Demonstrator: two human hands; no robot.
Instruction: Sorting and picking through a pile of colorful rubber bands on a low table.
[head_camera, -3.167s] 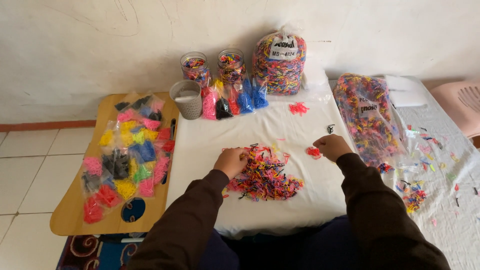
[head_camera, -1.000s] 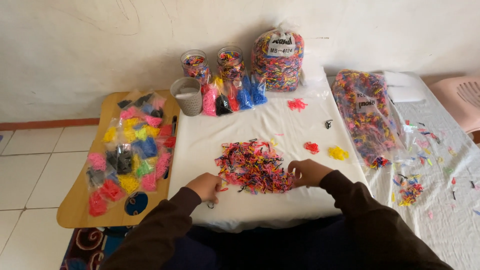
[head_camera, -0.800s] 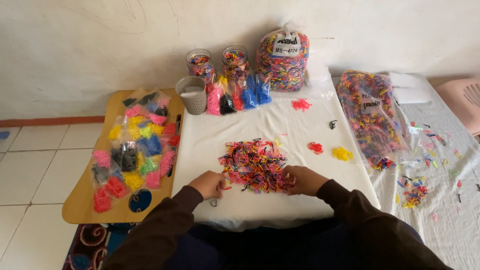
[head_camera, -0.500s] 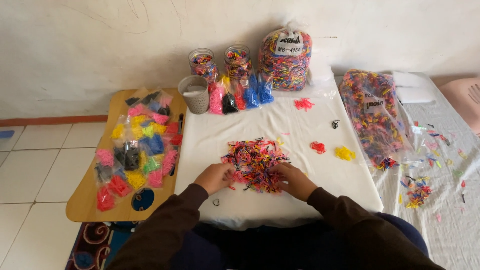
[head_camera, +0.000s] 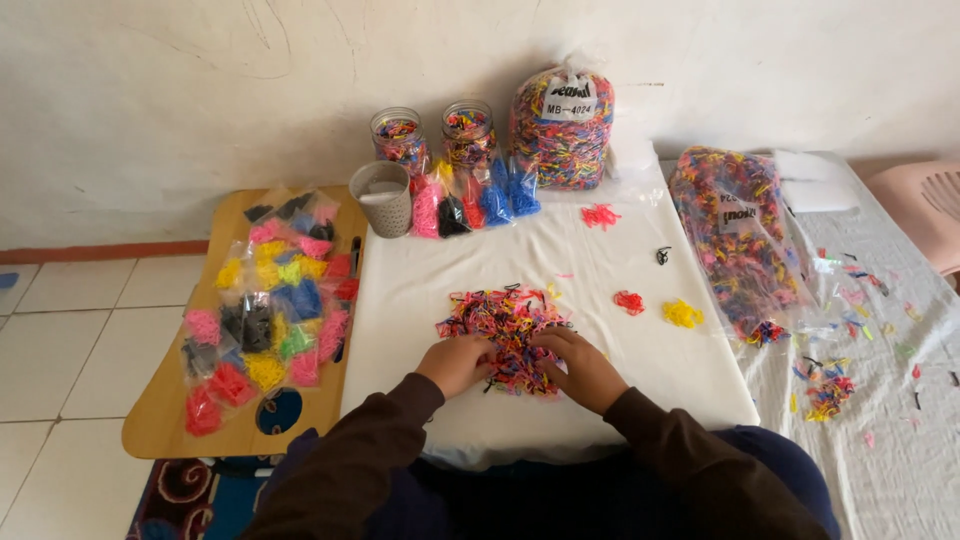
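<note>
A loose heap of tiny multicoloured elastic bands (head_camera: 505, 325), pink, yellow, orange, blue and black tangled together, lies near the middle of a white-covered table (head_camera: 430, 285), its long axis tilting from ten to four o'clock. The left hand (head_camera: 455, 362), fingers curled, touches its seven o'clock edge; the right hand (head_camera: 580, 366) rests, fingers bent, at five o'clock. Whether either pinches a band cannot be told

Fingertips of both hands (head_camera: 520, 365) buried in the multicoloured band pile (head_camera: 505, 322); pink chair (head_camera: 925, 210) cut off.
</note>
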